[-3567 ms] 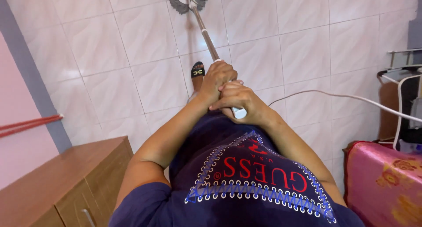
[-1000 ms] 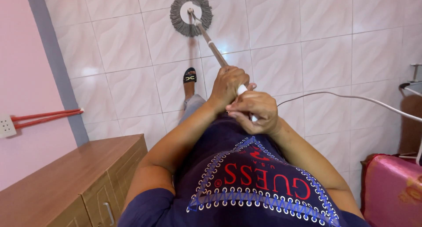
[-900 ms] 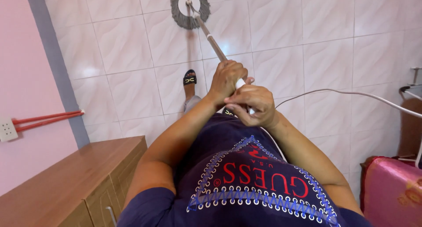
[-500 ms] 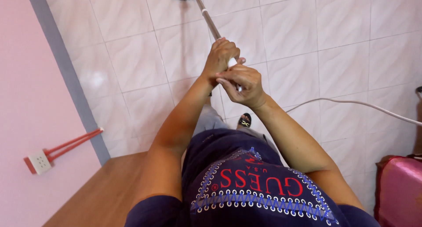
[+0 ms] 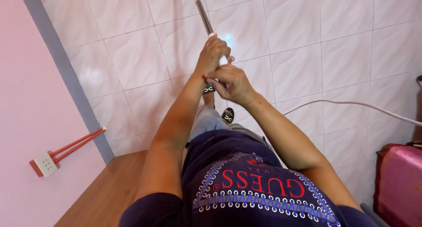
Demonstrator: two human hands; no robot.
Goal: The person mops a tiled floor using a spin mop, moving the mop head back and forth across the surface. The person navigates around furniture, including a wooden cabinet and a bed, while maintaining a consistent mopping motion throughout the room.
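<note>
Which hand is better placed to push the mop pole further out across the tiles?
Probably the left hand: it is wrapped round the mop pole further along the shaft, with its arm nearly straight. The right hand sits behind it at the white end, better suited to steering.

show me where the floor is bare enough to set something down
Bare tile lies between the grey skirting and the left hand, and right of the mop pole, above the white cable. It is crowded by the sandalled feet and the pink cloth.
</note>
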